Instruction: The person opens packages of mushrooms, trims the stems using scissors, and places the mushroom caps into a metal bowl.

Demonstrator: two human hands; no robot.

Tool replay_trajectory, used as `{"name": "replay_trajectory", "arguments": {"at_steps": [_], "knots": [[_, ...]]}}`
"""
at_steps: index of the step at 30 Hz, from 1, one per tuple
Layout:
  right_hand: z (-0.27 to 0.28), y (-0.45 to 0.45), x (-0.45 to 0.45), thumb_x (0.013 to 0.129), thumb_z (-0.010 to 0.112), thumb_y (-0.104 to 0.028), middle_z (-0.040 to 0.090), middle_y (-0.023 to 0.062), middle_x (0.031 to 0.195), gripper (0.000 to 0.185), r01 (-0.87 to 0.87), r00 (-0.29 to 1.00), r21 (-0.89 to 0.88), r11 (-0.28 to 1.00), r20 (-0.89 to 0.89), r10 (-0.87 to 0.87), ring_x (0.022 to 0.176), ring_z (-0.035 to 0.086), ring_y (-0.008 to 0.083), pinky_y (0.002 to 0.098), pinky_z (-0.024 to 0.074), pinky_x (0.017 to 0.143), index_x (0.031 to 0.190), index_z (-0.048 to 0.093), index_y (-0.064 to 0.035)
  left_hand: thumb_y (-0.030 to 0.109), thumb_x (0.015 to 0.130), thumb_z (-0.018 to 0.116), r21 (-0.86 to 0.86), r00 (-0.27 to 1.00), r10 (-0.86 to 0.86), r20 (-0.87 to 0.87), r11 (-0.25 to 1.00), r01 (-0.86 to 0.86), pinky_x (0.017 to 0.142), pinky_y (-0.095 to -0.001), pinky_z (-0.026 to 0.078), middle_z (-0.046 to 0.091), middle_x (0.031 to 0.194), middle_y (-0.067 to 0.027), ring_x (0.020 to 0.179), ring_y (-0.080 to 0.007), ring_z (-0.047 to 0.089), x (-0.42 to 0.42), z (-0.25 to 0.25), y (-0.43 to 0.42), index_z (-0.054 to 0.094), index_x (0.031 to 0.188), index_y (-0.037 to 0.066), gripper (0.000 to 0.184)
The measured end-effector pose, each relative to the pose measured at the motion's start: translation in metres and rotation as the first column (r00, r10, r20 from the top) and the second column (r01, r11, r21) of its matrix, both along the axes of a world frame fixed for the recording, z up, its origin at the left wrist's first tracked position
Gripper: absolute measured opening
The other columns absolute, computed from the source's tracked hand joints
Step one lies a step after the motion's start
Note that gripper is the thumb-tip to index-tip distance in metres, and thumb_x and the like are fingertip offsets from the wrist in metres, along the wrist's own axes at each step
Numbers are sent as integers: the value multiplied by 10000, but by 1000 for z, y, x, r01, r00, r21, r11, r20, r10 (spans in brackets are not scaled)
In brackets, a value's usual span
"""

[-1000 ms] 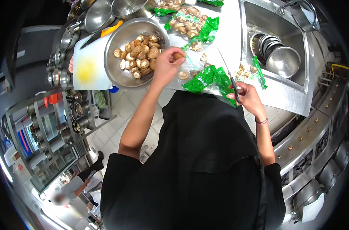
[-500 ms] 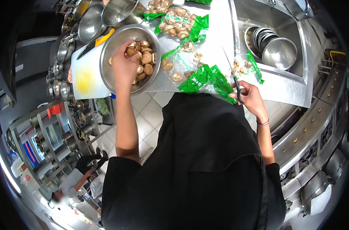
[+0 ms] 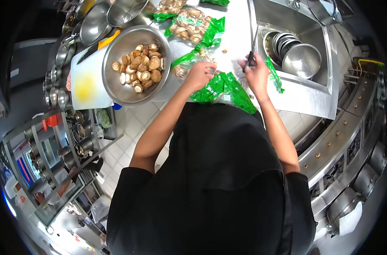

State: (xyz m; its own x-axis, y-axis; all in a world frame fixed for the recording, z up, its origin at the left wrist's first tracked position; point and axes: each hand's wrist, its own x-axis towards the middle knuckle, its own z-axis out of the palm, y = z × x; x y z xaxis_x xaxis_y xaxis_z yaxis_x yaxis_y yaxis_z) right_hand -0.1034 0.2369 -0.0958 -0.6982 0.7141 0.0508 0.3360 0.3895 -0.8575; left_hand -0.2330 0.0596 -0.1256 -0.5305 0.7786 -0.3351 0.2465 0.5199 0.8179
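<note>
My right hand (image 3: 257,76) grips a knife (image 3: 251,58) by its black handle, the thin blade pointing away from me towards the sink edge. My left hand (image 3: 197,77) is over an opened plastic bag (image 3: 214,88) with green print; its fingers are bent inward among the mushrooms, and what they hold, if anything, is hidden. Left of it stands a perforated metal colander (image 3: 110,80) with several brown shiitake mushrooms (image 3: 142,66). Beside my right hand lies another clear and green bag (image 3: 275,76), and a small mushroom piece (image 3: 224,51) rests on the counter.
Full mushroom bags (image 3: 191,26) lie farther back. A white cutting board (image 3: 89,83), with a yellow-handled knife (image 3: 108,39) at its far edge, is left of the colander. The sink (image 3: 283,17) at right holds stacked strainers (image 3: 302,60). Another person (image 3: 53,193) is at lower left.
My left hand has moved right, from inside the colander to the opened bag. My right hand, with the knife, has moved up and left, and the blade has turned to point more straight away.
</note>
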Motion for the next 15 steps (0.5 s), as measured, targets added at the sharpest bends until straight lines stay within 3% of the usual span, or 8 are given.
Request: {"name": "replay_trajectory", "arguments": {"at_steps": [1, 3, 4, 5, 10, 13, 14, 15], "knots": [[-21, 3, -18, 766, 748, -100, 641, 125, 683, 262, 39, 973, 84, 996, -228, -19, 642, 650, 267, 371, 491, 606, 976, 608, -28, -90, 715, 651, 120, 997, 28, 66, 992, -36, 690, -284, 516, 689, 969, -94, 817, -118, 633, 3, -20, -4, 675, 1107, 24, 409], [-53, 13, -50, 794, 659, -3, 697, 147, 914, 267, -161, 986, 91, 983, -30, 164, 699, 676, 269, 362, 527, 678, 1050, 592, -40, -99, 711, 646, 248, 990, 53, 128, 965, -84, 681, -275, 510, 675, 999, -66, 827, -98, 613, 4, -22, -1, 666, 1118, 34, 429], [-36, 5, -52, 745, 583, 74, 667, 184, 925, 319, -201, 978, 196, 960, 102, 184, 813, 653, 339, 385, 519, 762, 1030, 610, -66, -113, 706, 633, 202, 991, 19, 135, 978, -47, 692, -269, 507, 661, 1013, -48, 843, -106, 609, 9, -12, -1, 654, 1105, 38, 426], [-43, 3, -55, 693, 554, 99, 638, 200, 890, 348, -226, 973, 213, 950, 10, 229, 860, 622, 384, 413, 499, 770, 992, 623, -63, -126, 702, 620, 160, 990, -9, 142, 987, -14, 703, -263, 505, 647, 1026, -30, 859, -113, 604, 13, -3, 0, 641, 1091, 42, 424], [-56, 2, -58, 677, 551, 90, 609, 229, 814, 335, -193, 980, 173, 966, -9, 198, 829, 599, 411, 451, 481, 760, 971, 617, -58, -89, 709, 650, 299, 989, -87, 117, 953, 49, 739, -284, 494, 628, 902, -28, 815, -126, 601, 28, -9, 4, 559, 979, 49, 317], [-38, -1, -60, 734, 539, 162, 692, 164, 926, 307, -135, 966, -239, 962, -247, 75, 780, 691, 198, 325, 539, 688, 994, 595, 7, -92, 729, 640, 161, 997, -74, -30, 984, 78, 692, -293, 498, 618, 867, -35, 763, -142, 600, 23, 3, 5, 572, 1008, 45, 318], [-18, -3, -57, 762, 557, 186, 701, 121, 961, 256, -144, 950, -310, 940, -308, 44, 779, 679, 116, 251, 548, 685, 967, 576, 33, -80, 736, 650, 206, 992, 113, -49, 973, -101, 673, -302, 499, 615, 871, -51, 734, -159, 598, 19, 3, 1, 578, 1038, 46, 336], [0, -5, -55, 776, 575, 183, 689, 119, 916, 235, -149, 961, -280, 948, -267, 72, 795, 672, 132, 246, 557, 740, 955, 551, 33, -69, 742, 659, 247, 955, 292, -57, 931, -270, 653, -312, 500, 613, 874, -68, 704, -175, 595, 17, 2, -5, 584, 1069, 47, 354]]}}
